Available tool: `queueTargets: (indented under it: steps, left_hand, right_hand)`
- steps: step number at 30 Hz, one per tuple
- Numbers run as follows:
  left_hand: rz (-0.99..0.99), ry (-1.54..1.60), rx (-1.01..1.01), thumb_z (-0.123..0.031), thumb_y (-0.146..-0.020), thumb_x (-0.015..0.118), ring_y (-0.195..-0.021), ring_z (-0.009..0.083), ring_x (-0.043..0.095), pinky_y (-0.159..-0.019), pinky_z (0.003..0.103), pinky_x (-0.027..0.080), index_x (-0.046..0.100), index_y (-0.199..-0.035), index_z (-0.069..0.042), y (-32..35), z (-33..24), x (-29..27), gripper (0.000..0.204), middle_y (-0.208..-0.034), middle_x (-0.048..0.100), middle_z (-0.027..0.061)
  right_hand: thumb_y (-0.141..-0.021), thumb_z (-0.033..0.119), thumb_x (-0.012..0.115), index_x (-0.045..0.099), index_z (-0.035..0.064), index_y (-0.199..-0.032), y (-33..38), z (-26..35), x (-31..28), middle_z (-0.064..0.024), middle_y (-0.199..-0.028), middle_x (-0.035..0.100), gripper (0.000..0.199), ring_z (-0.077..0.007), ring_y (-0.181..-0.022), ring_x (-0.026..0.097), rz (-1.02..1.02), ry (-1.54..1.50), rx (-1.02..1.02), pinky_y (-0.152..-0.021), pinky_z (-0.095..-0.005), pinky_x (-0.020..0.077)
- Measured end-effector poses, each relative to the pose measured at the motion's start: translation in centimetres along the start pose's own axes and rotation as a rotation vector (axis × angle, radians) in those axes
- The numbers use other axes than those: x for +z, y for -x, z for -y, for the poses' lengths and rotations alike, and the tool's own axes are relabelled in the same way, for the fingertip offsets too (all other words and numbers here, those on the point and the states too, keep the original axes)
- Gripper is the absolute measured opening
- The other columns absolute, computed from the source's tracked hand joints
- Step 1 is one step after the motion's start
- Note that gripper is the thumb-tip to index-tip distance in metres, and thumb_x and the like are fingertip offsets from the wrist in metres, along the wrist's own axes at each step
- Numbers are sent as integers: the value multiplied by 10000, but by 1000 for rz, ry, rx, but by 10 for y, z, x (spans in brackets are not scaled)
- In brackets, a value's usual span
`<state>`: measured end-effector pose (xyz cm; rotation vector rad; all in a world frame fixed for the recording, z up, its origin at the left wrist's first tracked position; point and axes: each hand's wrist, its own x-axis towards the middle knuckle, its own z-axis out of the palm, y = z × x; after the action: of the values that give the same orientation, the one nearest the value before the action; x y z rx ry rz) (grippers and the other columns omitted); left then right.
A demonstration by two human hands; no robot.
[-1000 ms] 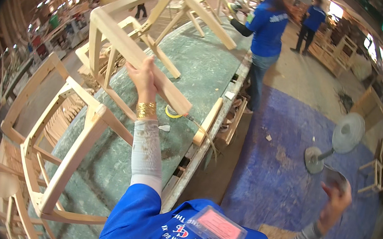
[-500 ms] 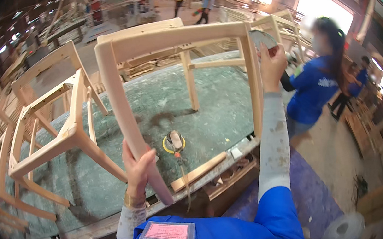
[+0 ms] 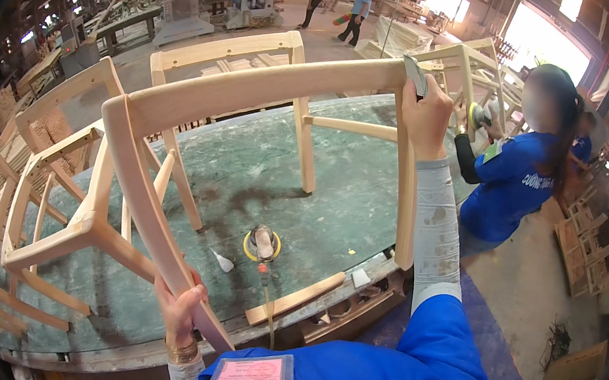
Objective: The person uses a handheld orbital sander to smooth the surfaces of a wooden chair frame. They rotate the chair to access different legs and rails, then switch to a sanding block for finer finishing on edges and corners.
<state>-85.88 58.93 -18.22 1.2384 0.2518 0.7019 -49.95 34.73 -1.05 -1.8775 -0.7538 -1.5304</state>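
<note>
A bare wooden chair frame (image 3: 271, 92) stands tilted up in front of me, with a curved top rail between two long legs. My left hand (image 3: 179, 310) is wrapped round the lower part of its left leg. At the frame's upper right corner, my right hand (image 3: 426, 118) pinches a thin grey-green sheet, seemingly sandpaper (image 3: 415, 75), and holds it against the wood. Part of the sheet is hidden behind my fingers. Beneath the frame, a sander (image 3: 263, 244) with a yellow-rimmed pad rests on the green tabletop (image 3: 351, 188), its hose running toward me.
More chair frames (image 3: 84, 230) crowd the left side. A loose wooden strip (image 3: 295, 298) lies along the table's near edge, by a small white piece (image 3: 224, 262). On the right, a co-worker (image 3: 514, 171) in blue holds another sander (image 3: 477, 115) to a chair. People stand farther back.
The frame has shifted left and its left leg leans more, my left hand moving with it. The sheet in my right hand has turned from broad-side to nearly edge-on at the corner.
</note>
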Motion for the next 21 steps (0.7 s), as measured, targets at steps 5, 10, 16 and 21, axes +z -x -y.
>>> queueTargets:
  steps: [5,10,16,21]
  left_hand:
    - [5,36,-25,-114,-624,673,-542,150,538,-486,254,462,384,-1206,47,-1,-2,5,669,-753,525,94]
    - [-21,9,-35,-95,-616,658,-544,144,536,-490,252,461,378,-1220,53,3,-3,0,682,-743,524,93]
    - [13,21,-19,-81,-606,657,-545,146,537,-492,253,457,370,-1238,61,3,4,-3,709,-750,525,88]
    - [30,-42,-15,-136,-629,675,-543,153,526,-471,258,443,338,-1255,62,9,7,-11,739,-739,510,79]
  right_hand:
    - [-784,78,588,594,-3,-846,-7,4,0,-194,-640,580,102,-384,-616,589,44,108,-72,-540,-444,452]
    - [-821,100,593,614,7,-828,55,10,-48,-191,-674,594,96,-381,-634,593,-41,-121,215,-546,-391,457]
    - [-833,141,618,593,-8,-888,6,-2,-9,-197,-650,588,160,-362,-622,604,-35,22,121,-543,-400,449]
    - [-829,143,622,579,4,-854,18,5,-5,-208,-637,581,148,-383,-588,585,-103,-25,29,-515,-414,441]
